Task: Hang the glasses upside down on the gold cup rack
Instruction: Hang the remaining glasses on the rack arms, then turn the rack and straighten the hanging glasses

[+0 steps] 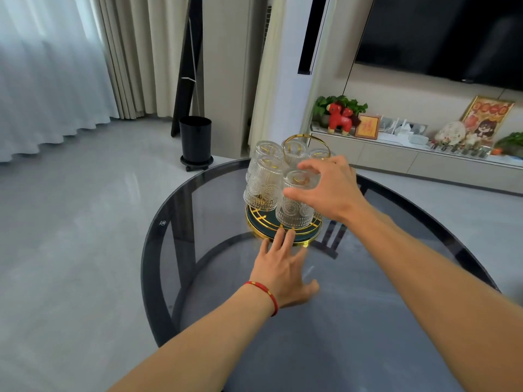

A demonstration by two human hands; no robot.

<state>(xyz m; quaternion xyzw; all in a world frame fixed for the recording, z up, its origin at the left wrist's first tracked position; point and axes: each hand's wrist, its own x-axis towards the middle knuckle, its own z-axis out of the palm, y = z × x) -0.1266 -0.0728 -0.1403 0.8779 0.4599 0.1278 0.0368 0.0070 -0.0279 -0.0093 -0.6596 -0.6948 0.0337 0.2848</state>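
Observation:
The gold cup rack (254, 226), with a round dark base and a gold ring handle at the top, stands on the far part of a round smoked-glass table (169, 222). Several embossed clear glasses hang upside down on it. My right hand (329, 190) is curled around the front glass (294, 209), thumb on its left side, fingers over its upturned bottom. My left hand (283, 271), with a red string at the wrist, lies flat on the table, fingers spread, fingertips touching the rack's front rim. Another glass (263, 188) hangs at the left.
A black bin (195, 138) stands on the floor beyond the table, next to a dark leaning stand. A low TV cabinet (396, 159) with a red toy, frames and plants runs along the right wall. Curtains cover the left side.

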